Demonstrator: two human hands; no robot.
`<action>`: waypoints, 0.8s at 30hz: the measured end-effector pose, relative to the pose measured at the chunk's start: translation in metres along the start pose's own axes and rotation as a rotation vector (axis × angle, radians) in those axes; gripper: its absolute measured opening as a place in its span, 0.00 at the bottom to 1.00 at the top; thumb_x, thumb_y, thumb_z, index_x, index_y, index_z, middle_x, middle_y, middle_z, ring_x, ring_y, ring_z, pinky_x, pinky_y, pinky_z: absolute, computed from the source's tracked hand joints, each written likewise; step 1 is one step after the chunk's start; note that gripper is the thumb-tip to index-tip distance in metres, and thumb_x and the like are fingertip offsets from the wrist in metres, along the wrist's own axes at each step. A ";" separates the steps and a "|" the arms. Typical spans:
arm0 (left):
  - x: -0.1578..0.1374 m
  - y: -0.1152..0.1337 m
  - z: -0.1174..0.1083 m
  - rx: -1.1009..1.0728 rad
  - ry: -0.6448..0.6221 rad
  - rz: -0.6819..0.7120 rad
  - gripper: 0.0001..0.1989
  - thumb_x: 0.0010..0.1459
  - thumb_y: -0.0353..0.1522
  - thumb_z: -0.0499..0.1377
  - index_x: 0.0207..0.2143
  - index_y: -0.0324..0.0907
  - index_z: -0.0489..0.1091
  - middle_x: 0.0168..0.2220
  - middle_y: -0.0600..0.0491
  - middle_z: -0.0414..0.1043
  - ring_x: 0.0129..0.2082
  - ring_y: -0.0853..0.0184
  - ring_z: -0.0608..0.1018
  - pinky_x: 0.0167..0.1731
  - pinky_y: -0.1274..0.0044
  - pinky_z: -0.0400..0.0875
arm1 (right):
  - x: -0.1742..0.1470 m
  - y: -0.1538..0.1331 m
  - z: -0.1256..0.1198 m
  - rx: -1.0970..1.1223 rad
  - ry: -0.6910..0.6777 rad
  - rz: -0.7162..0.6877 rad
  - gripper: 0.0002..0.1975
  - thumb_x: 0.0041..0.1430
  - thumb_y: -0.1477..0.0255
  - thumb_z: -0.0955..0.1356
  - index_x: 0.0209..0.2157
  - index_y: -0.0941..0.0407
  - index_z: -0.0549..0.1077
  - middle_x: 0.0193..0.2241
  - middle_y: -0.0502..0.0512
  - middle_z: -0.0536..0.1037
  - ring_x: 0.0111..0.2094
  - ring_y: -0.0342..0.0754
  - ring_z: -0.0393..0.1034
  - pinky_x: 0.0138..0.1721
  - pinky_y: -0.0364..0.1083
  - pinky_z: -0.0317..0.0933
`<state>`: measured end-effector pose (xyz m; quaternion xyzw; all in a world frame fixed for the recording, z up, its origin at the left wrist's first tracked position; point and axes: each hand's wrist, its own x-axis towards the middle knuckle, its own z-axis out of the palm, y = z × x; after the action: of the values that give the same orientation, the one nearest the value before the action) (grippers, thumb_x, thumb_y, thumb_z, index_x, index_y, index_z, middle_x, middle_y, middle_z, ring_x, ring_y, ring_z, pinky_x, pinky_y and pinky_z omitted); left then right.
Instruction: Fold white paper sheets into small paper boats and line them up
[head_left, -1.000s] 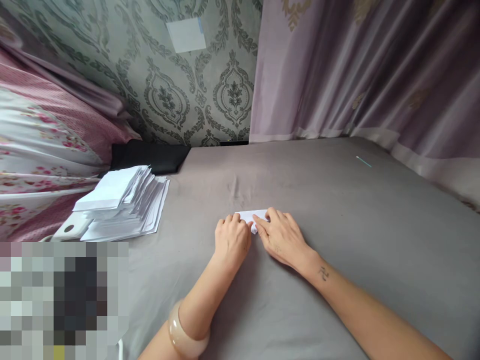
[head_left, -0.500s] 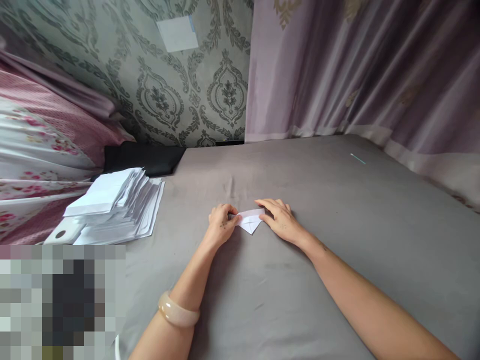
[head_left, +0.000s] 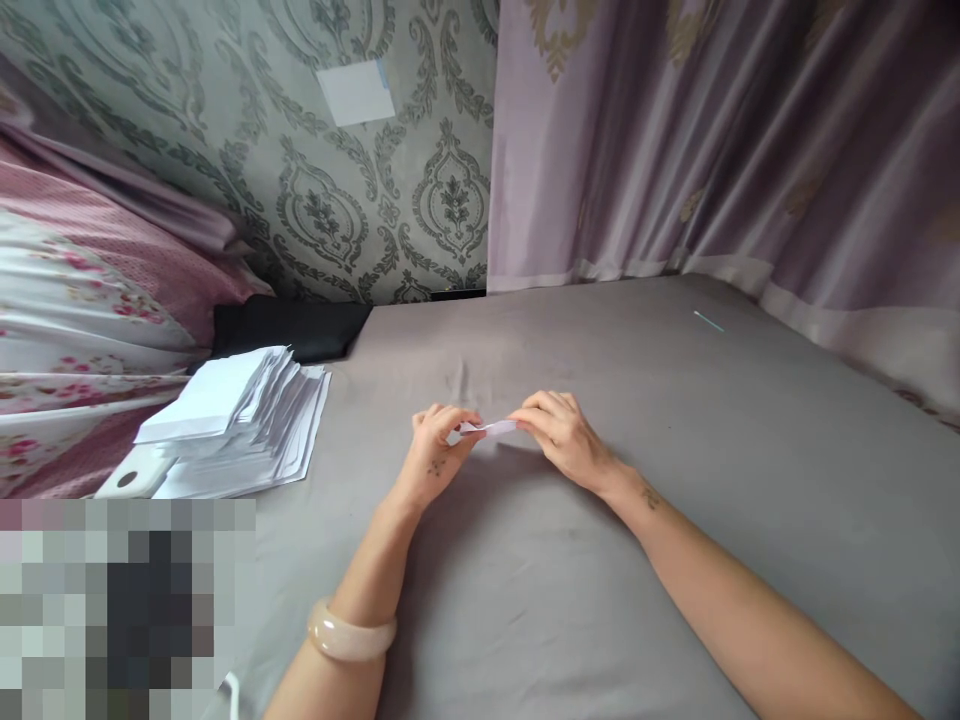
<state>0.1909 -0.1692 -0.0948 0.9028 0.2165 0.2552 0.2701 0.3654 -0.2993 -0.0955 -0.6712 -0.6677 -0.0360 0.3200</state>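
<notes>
A small folded piece of white paper (head_left: 498, 427) is stretched between my two hands, seen nearly edge-on as a narrow strip. My left hand (head_left: 442, 445) pinches its left end between thumb and fingers. On the other side, my right hand (head_left: 559, 430) grips the right end the same way. A shadow falls on the grey sheet (head_left: 570, 590) just under the paper, which looks slightly raised. The fingertips cover both ends of the paper. A pale bangle (head_left: 351, 632) sits on my left forearm.
To the left stands a stack of white paper (head_left: 232, 420), on a white board with a hole (head_left: 139, 472). Behind it lies a flat black item (head_left: 292, 328). A thin stick (head_left: 709, 321) rests at the far right. Curtains (head_left: 562, 150) and a patterned wall (head_left: 420, 180) border the surface.
The paper, which showed a pointed triangular flap towards me, is now tilted up and looks like a thin strip. My right hand has closed on its right end.
</notes>
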 end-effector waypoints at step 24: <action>-0.013 -0.013 0.006 -0.016 -0.094 -0.358 0.10 0.54 0.38 0.58 0.28 0.40 0.74 0.35 0.49 0.68 0.37 0.63 0.70 0.39 0.72 0.65 | -0.008 0.012 0.016 0.246 -0.141 0.490 0.12 0.57 0.65 0.65 0.24 0.55 0.74 0.42 0.53 0.70 0.30 0.41 0.67 0.37 0.45 0.61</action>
<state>0.1814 -0.1682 -0.1112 0.8586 0.3588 0.1622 0.3283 0.3695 -0.2974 -0.1166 -0.7694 -0.5057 0.1706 0.3509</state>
